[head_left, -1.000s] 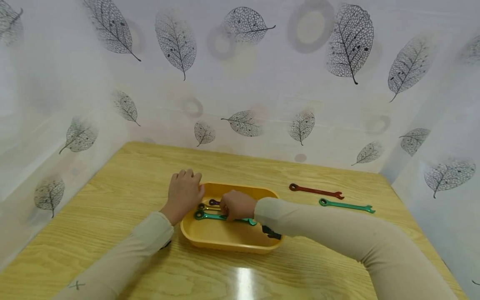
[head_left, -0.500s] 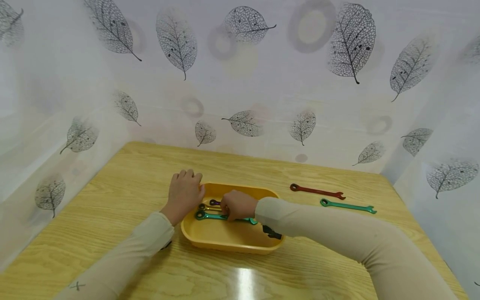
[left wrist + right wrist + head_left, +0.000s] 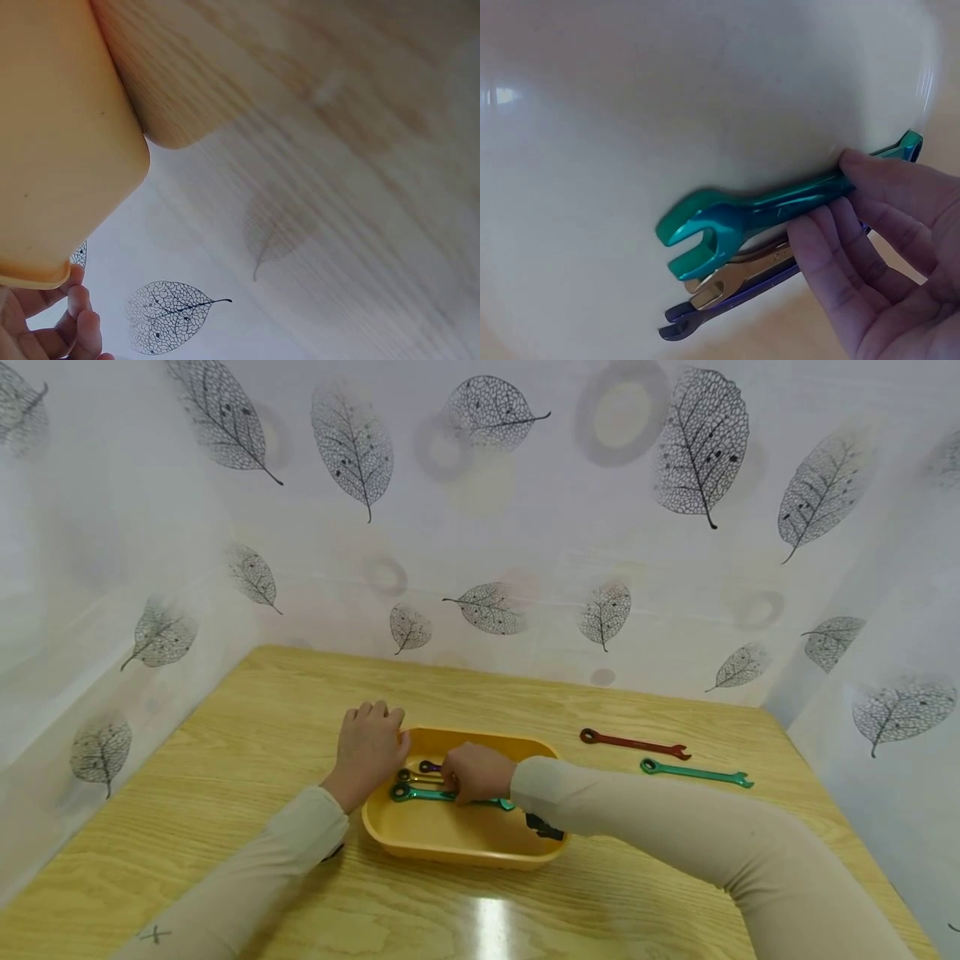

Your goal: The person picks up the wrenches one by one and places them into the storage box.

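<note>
My left hand (image 3: 367, 747) grips the far left corner of a yellow plastic tub (image 3: 465, 860), thumb at the inner side; the left wrist view has its fingers (image 3: 86, 330) bent at the rim. Inside the tub, my right hand (image 3: 478, 770) pinches the shaft of a green combination wrench (image 3: 780, 206) between thumb and fingers. Beside it lie a gold wrench (image 3: 739, 276) and a thinner purple one (image 3: 739, 301), side by side with it and partly hidden by the fingers. In the head view, the ring ends of all three point left.
Right of the tub, a red wrench (image 3: 633, 742) and another green wrench (image 3: 696, 772) lie on the wooden table (image 3: 247, 760). A leaf-printed sheet (image 3: 525, 552) stands behind and along both sides. Something dark (image 3: 543, 827) shows beneath the right wrist.
</note>
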Tool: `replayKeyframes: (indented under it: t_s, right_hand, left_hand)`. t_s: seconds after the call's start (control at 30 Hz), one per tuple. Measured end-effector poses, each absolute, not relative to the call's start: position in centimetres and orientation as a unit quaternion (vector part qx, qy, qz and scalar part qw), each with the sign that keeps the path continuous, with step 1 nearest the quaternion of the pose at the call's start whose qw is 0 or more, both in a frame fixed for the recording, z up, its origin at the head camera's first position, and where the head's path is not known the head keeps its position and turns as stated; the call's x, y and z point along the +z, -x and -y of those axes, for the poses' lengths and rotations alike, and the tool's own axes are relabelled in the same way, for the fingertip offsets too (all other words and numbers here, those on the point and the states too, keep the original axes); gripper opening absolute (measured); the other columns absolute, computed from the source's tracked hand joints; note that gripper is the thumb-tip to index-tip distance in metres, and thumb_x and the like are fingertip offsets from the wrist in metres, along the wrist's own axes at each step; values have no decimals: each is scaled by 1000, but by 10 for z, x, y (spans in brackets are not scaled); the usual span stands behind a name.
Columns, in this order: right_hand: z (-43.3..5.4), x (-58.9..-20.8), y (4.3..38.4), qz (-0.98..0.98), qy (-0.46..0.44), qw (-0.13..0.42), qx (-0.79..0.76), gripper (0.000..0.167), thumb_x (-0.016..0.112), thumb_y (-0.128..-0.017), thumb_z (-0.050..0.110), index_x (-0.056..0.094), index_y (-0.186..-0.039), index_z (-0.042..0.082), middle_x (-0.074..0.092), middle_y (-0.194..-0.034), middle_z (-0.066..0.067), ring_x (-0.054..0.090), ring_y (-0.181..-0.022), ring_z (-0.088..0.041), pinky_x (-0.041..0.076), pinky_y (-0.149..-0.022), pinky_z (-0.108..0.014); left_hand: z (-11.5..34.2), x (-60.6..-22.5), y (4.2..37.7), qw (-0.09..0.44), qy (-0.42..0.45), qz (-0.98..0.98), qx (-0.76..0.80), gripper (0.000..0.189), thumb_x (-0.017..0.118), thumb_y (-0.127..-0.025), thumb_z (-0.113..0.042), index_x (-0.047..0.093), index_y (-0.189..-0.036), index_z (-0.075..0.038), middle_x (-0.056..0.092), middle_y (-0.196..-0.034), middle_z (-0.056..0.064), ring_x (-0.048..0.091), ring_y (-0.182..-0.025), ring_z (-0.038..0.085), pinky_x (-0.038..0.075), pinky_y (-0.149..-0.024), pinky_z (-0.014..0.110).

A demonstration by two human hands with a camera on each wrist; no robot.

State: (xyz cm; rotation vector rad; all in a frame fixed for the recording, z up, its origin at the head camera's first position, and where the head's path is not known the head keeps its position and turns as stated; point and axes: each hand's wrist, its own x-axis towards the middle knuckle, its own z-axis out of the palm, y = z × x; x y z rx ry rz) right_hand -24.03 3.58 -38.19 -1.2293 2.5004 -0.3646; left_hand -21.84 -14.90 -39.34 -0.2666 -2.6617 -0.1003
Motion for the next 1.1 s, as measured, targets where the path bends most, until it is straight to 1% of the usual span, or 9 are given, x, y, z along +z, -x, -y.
replayKeyframes:
  t_s: [0.27,0.47,0.57,0.73,0.8,0.93,1.03,1.1]
  right_hand:
    - [-37,-379,238,-879,427,173,-125,9,78,-72,5,69,-71,7,66,-71,1,45,-55,-3,40,-53,-16]
    - [-36,-372,235,-880,425,178,-115,16,76,-74,6,63,-66,10,55,-60,6,39,-50,-4,34,-49,-16]
    - [-36,-368,235,-880,428,173,-108,18,75,-75,7,61,-66,10,52,-59,6,38,-50,-4,34,-48,-17]
    - [-37,-363,234,-882,432,165,-93,11,75,-76,11,65,-73,9,54,-63,7,40,-52,-4,35,-50,-17]
    - [-38,-360,233,-883,433,159,-85,10,75,-77,13,66,-77,8,56,-65,5,41,-54,-5,36,-51,-18]
    - [-41,-351,229,-887,433,145,-68,15,75,-77,17,68,-85,7,65,-78,0,49,-61,-5,42,-57,-19]
    - [-44,-344,225,-887,439,130,-57,18,75,-78,20,69,-89,7,69,-86,-2,56,-67,-6,47,-63,-20]
    - [-46,-340,222,-886,445,120,-54,19,75,-79,22,69,-89,8,69,-87,-2,58,-69,-8,49,-65,-22]
  left_hand:
    - [148,-395,219,227,96,969,-32,19,63,-83,-25,63,-86,-7,59,-82,12,54,-77,29,45,-75,44]
    - [148,-395,218,226,96,969,-32,19,64,-83,-26,63,-88,-7,59,-82,12,54,-77,29,45,-76,44]
    - [149,-394,218,226,95,969,-29,19,64,-83,-26,63,-88,-7,59,-81,12,54,-77,29,46,-76,44]
    - [148,-394,218,226,96,969,-26,19,63,-83,-26,63,-88,-7,59,-81,12,55,-77,29,46,-75,44]
    - [148,-394,218,228,97,968,-28,19,63,-83,-25,63,-87,-6,59,-81,12,55,-77,29,46,-75,44]
    - [148,-393,217,230,97,968,-34,18,63,-83,-24,63,-86,-6,59,-80,12,54,-76,29,45,-74,44]
    - [148,-394,217,232,98,967,-39,17,63,-83,-24,63,-85,-6,58,-79,11,54,-76,29,45,-74,44]
    - [148,-394,217,236,99,966,-42,17,63,-83,-23,62,-83,-7,59,-79,12,54,-75,29,45,-74,44]
